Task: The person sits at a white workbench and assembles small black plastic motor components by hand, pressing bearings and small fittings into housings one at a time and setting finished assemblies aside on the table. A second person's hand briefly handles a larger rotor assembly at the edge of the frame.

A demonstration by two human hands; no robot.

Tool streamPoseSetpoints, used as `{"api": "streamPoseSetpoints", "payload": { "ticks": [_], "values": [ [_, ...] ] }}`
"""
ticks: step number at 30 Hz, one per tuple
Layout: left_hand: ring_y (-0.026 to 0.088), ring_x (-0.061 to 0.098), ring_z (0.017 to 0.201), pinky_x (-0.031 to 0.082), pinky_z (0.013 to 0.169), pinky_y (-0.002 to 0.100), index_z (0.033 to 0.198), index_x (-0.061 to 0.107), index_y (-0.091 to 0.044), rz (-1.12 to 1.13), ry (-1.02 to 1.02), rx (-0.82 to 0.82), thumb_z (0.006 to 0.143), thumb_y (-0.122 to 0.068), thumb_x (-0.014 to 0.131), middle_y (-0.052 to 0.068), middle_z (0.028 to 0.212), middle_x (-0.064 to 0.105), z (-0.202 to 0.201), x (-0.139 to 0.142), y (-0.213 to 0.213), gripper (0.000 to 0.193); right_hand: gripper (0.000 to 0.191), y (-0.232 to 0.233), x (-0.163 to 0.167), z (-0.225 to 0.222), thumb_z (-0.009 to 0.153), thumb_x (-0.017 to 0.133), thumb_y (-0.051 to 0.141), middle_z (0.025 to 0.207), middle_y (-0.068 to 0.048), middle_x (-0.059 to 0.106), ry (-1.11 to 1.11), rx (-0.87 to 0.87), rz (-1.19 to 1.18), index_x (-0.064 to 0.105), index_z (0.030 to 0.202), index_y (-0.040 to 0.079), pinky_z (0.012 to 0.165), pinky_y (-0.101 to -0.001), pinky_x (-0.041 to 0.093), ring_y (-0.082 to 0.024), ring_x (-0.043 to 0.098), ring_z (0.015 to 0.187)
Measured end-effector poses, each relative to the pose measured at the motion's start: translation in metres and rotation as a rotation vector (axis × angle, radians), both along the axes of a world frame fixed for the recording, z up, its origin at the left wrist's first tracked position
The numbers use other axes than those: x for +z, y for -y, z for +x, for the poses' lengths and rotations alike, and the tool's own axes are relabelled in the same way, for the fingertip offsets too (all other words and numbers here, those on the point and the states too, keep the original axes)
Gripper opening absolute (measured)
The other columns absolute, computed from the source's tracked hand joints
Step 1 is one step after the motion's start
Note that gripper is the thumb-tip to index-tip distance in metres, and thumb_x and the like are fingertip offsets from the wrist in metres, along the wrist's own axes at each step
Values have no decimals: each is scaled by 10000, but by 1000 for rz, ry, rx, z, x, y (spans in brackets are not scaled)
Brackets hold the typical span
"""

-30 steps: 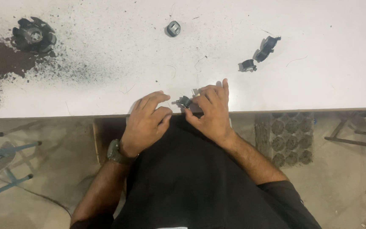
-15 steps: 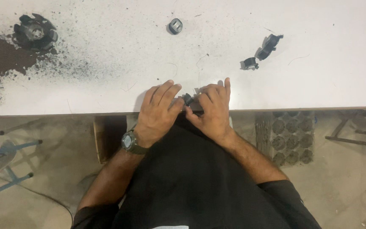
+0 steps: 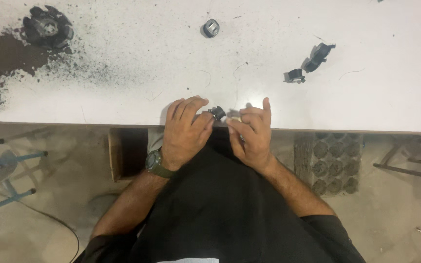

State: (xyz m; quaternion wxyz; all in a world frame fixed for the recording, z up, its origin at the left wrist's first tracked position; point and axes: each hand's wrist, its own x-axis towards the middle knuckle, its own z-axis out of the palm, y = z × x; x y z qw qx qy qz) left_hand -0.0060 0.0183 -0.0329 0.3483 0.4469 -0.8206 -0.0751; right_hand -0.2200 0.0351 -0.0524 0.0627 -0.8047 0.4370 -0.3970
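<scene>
Head view: no containers here, just a white table (image 3: 366, 97) with a small round black part (image 3: 218, 113) at its near edge, pinched in the left hand (image 3: 186, 129) fingertips. Right hand (image 3: 252, 134) sits just beside it, fingers loosely curled around something pale I can't make out. Further back: metal ring (image 3: 211, 28), black clips (image 3: 313, 58), dark gear-like piece (image 3: 47, 27) in black dust

White bench (image 3: 123, 58), black-dusted at nine o'clock, bears a finned hub (image 3: 48, 28), round cap (image 3: 211, 28), two clips (image 3: 310, 61).
</scene>
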Motion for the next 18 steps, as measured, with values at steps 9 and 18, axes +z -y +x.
{"api": "streamPoseSetpoints", "payload": {
  "ticks": [9, 18],
  "values": [
    [267, 585, 1251, 412, 1124, 548, 996, 693, -90, 57, -73, 50, 868, -101, 782, 60, 1284, 612, -5, -6, -5, 157, 352, 1, -11, 9, 821, 765, -20, 987, -97, 633, 77, 106, 88, 579, 1112, 49, 1249, -637, 210, -321, 628, 1130],
    [292, 560, 1316, 427, 1135, 532, 1015, 706, -72, -80, -57, -37, 885, -63, 777, 86, 1322, 600, 1, -13, -2, 148, 328, 3, -5, 15, 817, 762, -57, 972, -93, 623, 107, 97, 91, 586, 1074, 46, 1257, -619, 273, -317, 638, 1117]
  ]
}}
